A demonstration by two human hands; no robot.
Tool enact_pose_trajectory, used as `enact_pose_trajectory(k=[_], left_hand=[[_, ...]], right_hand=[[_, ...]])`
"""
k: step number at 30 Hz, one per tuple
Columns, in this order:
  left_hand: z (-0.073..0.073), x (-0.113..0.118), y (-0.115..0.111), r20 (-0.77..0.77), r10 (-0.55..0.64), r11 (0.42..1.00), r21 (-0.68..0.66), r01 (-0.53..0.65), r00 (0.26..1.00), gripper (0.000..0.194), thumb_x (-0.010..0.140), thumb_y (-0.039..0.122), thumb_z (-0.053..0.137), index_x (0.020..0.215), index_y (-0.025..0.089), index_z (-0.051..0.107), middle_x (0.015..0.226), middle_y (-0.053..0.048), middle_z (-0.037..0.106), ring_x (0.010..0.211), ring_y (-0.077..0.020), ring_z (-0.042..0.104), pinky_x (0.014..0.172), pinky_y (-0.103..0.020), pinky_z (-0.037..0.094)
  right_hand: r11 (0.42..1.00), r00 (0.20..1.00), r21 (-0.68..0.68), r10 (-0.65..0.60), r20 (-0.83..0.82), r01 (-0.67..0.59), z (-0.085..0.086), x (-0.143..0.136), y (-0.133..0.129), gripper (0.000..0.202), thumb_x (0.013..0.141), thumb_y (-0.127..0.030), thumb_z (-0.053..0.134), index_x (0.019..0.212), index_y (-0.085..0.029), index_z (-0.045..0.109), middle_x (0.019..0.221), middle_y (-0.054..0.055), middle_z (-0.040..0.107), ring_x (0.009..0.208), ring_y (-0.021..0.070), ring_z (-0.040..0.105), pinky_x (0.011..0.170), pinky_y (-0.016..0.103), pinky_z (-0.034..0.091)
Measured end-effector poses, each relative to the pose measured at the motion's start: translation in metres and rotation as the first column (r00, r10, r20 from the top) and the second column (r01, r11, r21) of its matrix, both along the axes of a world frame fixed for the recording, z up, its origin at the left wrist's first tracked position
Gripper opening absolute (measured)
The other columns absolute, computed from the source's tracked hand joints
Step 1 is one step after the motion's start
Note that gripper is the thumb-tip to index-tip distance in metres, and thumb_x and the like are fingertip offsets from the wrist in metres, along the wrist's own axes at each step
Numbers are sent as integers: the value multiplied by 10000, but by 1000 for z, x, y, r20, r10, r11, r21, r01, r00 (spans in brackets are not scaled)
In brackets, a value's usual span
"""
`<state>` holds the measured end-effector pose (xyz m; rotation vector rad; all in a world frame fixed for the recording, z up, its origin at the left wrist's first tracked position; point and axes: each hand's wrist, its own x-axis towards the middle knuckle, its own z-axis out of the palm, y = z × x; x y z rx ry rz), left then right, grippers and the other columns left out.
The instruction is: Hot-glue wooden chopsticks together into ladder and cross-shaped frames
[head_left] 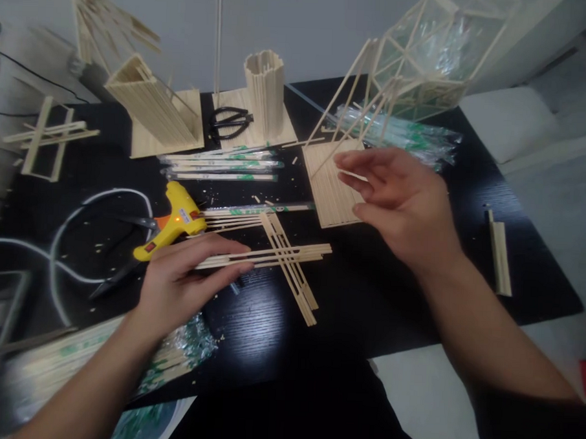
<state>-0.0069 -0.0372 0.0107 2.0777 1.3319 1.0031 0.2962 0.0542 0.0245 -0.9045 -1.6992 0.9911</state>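
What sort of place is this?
Likely a craft or model-making table; home or studio, can't tell. Evidence: yellow glue gun, a tower of thin sticks on a flat base, crossed sticks in the left hand.

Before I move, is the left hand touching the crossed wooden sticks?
Touching. The head view shows the left hand pinching one arm of the crossed wooden sticks, which emerges from its grip.

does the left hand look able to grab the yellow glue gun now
Probably not without letting go: the left hand holds the crossed sticks, though the glue gun lies close beside it.
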Motion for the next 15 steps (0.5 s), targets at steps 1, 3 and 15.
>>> enact_pose_trajectory(k=[1, 3, 15], left_hand=[[0, 0, 0, -2, 5, 1000, 1, -5, 1000, 196, 908, 226, 827, 1086, 288, 773, 1020, 28, 819, 888, -175, 778, 815, -331, 662], [1, 1, 0, -8, 23, 1000, 0, -23, 1000, 191, 897, 224, 837, 1066, 292, 778, 1015, 34, 823, 879, -174, 781, 820, -331, 669], [-7, -7, -1, -32, 138, 990, -14, -138, 990, 167, 869, 266, 865, 1024, 311, 819, 987, 71, 833, 858, -143, 782, 818, -282, 652]], right_hand=[[1000, 1000, -17, 14, 20, -14, -1, 1, 0, 429, 869, 1, 582, 1193, -266, 671, 1370, 37, 724, 1416, 278, 619, 1182, 548, 534], [999, 997, -26, 34, 75, -32, -1, 1, 0, 428, 869, 19, 531, 1170, -262, 646, 1401, 34, 705, 1463, 265, 576, 1199, 547, 520], [987, 997, -148, 58, -43, -64, -8, -4, 0, 177, 910, -76, 615, 1004, -226, 624, 1312, 42, 722, 1384, 239, 628, 1162, 481, 547]])
